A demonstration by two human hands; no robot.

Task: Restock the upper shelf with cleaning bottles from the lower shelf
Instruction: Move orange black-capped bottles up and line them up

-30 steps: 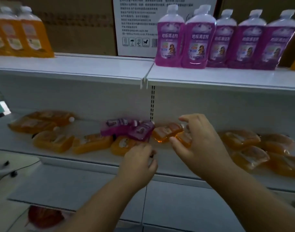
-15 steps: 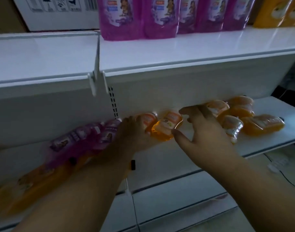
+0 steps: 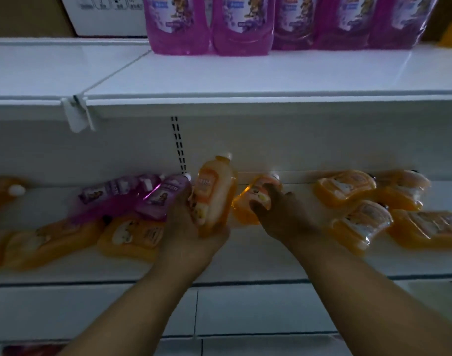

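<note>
Head view: an orange bottle [image 3: 214, 194] is gripped nearly upright by the left hand [image 3: 191, 227], raised off the lower shelf [image 3: 245, 265]. A second orange bottle [image 3: 253, 199] (lying on its side) is clasped by the right hand [image 3: 284, 217]. Purple bottles [image 3: 240, 24] are lined up on the upper shelf [image 3: 271, 73].

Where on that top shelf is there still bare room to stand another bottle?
The upper shelf is bare all along its front, before the row of purple bottles, and bare again left of the divider seam. The lower shelf is crowded: orange bottles lie flat across it, with only a strip along its front edge free.
</note>
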